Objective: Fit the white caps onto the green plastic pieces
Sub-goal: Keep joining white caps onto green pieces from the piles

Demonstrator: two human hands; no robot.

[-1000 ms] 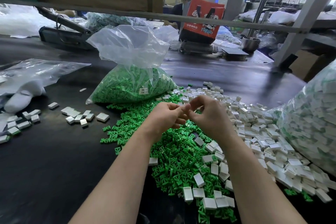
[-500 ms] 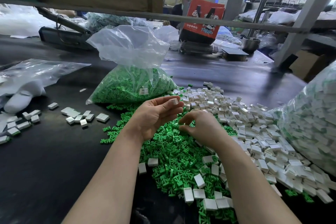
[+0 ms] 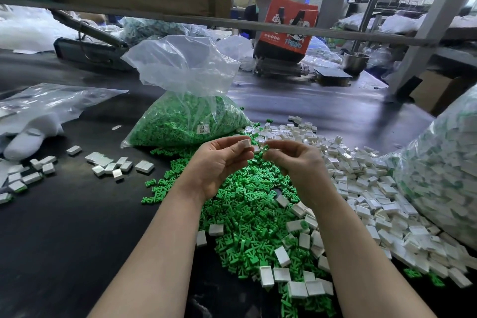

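Dark worktop (image 3: 64,227) under green plastic pieces (image 3: 247,214) and white caps (image 3: 361,183), clear bag (image 3: 185,111) of green at 12 o'clock; left hand (image 3: 219,162) pinching white cap (image 3: 245,142), right hand (image 3: 296,162) pinching green piece (image 3: 263,150).

**Two bare forearms and hands**

Both forearms rise from the lower edge of the frame toward the centre, uncovered, no sleeve showing. The left hand (image 3: 219,162) and right hand (image 3: 299,162) wear no gloves, rings, watch or wristband. Fingernails are short and unpainted.
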